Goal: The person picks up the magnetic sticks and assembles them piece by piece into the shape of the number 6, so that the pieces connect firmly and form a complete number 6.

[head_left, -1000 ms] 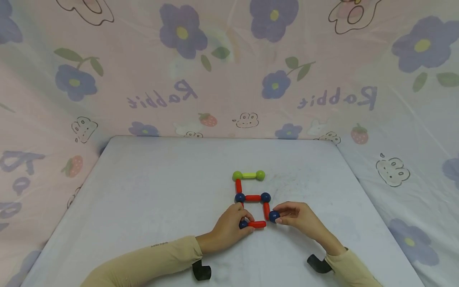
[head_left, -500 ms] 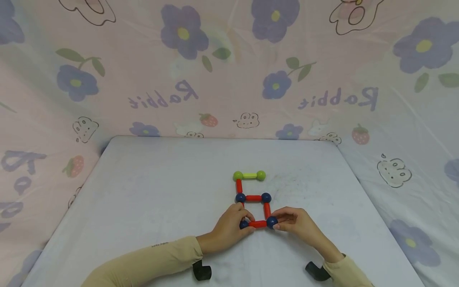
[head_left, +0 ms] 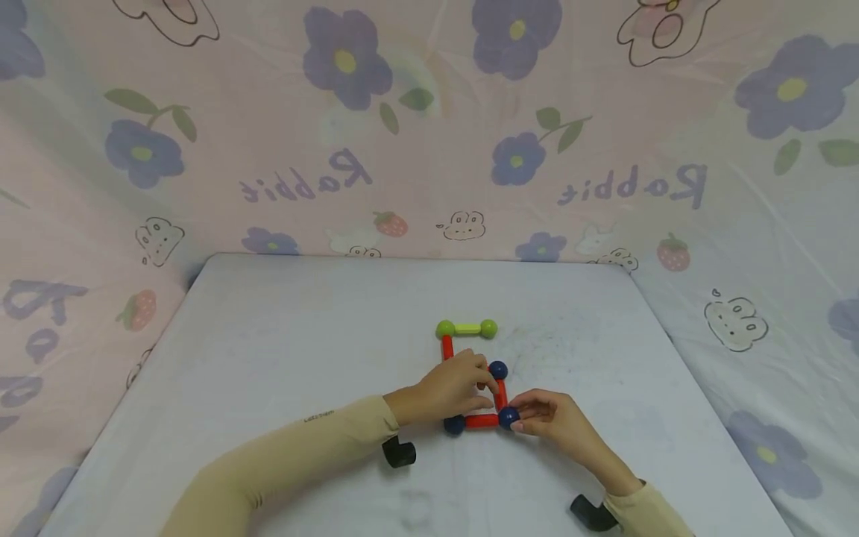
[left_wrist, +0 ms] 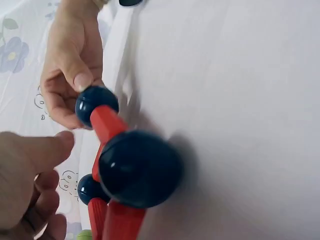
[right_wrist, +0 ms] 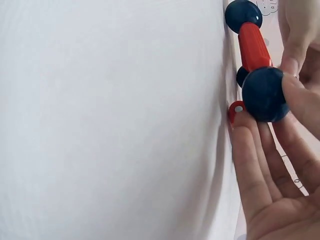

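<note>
Red magnetic rods and dark blue balls form a square on the table. My right hand pinches the lower right blue ball between thumb and fingers. The lower red rod joins that ball to the lower left blue ball. My left hand hovers over the square's left side, hiding part of it. In the left wrist view its fingers are loosely bent around nothing. Its fingertips overlap the right red rod in the head view. A red rod end with a silvery spot shows by my right fingertips.
A yellow-green rod with a green ball at each end lies beyond the square, linked by an upright red rod. Black curved pieces sit below both sleeves. A patterned cloth hangs behind the white table.
My right hand brought the blue ball down and left to the lower red rod's end, then stayed there. My left hand let go of the lower left corner and moved up and right.
</note>
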`<state>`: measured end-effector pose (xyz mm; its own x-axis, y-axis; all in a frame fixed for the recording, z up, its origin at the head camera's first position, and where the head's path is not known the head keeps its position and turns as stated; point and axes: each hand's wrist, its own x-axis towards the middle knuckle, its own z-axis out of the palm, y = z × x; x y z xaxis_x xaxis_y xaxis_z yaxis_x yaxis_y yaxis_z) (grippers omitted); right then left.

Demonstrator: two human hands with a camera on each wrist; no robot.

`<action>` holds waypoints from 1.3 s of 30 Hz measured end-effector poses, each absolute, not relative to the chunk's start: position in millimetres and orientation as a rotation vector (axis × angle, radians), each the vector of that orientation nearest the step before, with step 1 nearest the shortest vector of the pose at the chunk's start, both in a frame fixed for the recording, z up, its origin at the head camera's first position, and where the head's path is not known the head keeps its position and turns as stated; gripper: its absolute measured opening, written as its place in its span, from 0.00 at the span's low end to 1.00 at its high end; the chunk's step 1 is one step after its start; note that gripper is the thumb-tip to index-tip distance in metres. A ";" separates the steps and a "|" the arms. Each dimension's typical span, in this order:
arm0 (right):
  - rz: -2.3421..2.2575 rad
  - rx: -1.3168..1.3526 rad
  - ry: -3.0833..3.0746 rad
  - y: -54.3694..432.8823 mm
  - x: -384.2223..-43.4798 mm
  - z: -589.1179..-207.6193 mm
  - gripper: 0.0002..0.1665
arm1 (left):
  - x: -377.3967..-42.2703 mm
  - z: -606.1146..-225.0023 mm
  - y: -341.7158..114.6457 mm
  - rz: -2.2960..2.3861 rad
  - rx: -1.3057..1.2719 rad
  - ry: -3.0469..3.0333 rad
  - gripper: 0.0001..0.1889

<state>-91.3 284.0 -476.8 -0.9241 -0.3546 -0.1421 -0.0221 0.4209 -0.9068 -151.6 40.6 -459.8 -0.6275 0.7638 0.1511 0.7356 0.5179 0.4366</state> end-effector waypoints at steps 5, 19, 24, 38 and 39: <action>-1.547 -0.322 2.350 284.2 -90.5 -480.2 0.23 | -172.2 -459.5 58.8 0.481 1.525 2.586 0.13; -1.529 -0.301 2.375 283.7 -89.0 -482.4 0.22 | -201.4 -464.8 78.6 0.290 1.705 2.453 0.15; -1.521 -0.272 2.378 283.5 -88.3 -480.3 0.22 | -204.7 -465.7 81.0 0.274 1.717 2.445 0.14; -1.529 -0.245 2.360 282.0 -88.1 -479.5 0.22 | -210.3 -471.5 81.0 0.356 1.722 2.427 0.12; -1.525 -0.239 2.360 281.7 -88.2 -479.7 0.22 | -210.4 -471.2 80.7 0.363 1.719 2.424 0.12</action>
<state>-88.2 281.7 -479.7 -0.9346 -0.3096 -0.1752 0.0327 0.4158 -0.9089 -210.4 80.7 -471.2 -0.3332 0.9427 0.0195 0.9069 0.3148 0.2799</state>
